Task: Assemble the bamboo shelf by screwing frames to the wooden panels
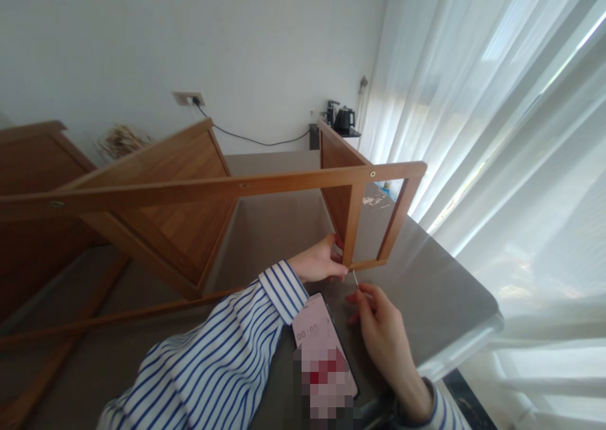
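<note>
A brown wooden furniture frame (246,187) lies tipped on a grey surface (426,285). My left hand (319,262), in a blue-striped sleeve, grips the bottom corner of the frame's end section, fingers wrapped round the wooden post. My right hand (379,322) pinches a thin metal tool (355,280), whose tip points at that same lower corner. A phone (322,348) with a pink screen lies flat between my forearms.
Wooden panels (184,190) of the frame rise to the left. Sheer white curtains (497,133) hang on the right past the surface's edge. A black kettle (344,119) stands far back by the wall, where a cable runs to a socket (188,98).
</note>
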Action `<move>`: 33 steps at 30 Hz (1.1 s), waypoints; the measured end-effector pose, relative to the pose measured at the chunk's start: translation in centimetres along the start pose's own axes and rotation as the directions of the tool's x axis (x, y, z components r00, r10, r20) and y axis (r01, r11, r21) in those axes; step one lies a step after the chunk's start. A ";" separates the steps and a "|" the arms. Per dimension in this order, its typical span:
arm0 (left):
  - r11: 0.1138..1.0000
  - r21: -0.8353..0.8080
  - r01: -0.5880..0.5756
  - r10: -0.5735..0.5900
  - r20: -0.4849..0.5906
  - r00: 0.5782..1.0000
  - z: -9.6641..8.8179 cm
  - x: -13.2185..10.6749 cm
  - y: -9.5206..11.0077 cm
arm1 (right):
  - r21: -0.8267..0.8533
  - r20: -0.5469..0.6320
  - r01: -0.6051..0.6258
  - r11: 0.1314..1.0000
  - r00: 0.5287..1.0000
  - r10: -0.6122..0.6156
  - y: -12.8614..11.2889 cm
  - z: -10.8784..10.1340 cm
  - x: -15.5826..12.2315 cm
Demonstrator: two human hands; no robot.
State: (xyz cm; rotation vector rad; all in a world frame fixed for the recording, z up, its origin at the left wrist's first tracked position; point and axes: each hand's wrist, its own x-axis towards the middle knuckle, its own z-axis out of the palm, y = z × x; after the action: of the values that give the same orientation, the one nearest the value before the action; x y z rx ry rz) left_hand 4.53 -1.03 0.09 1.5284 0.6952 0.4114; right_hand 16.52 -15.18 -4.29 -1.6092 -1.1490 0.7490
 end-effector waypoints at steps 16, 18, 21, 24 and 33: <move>1.000 -0.006 -0.004 0.004 0.013 1.000 0.0 0.1 -0.1 | -0.242 -0.032 0.153 0.958 0.986 -0.165 0.3 -0.9 -0.4; 1.000 -0.016 -0.007 0.007 0.010 1.000 0.1 0.1 -0.2 | -0.499 0.026 0.336 0.799 0.927 -0.374 0.5 -1.6 -0.7; 1.000 -0.011 -0.005 0.005 0.000 1.000 0.1 0.1 -0.2 | -0.663 0.180 0.509 0.549 0.820 -0.543 0.3 -2.0 -0.6; 1.000 0.011 0.014 -0.014 -0.004 1.000 0.1 0.1 -0.3 | -0.691 0.255 0.573 0.441 0.763 -0.594 -0.3 -1.9 -0.3; 1.000 -0.014 0.005 -0.004 0.010 1.000 0.1 0.1 -0.1 | -0.338 0.001 0.328 0.882 0.938 -0.348 -0.4 -1.1 0.1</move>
State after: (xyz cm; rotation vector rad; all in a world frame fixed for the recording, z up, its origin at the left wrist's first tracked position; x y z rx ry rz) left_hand 4.68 -1.05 -0.06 1.5143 0.6863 0.4040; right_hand 17.38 -15.45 -3.56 -1.6261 -1.5249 0.2842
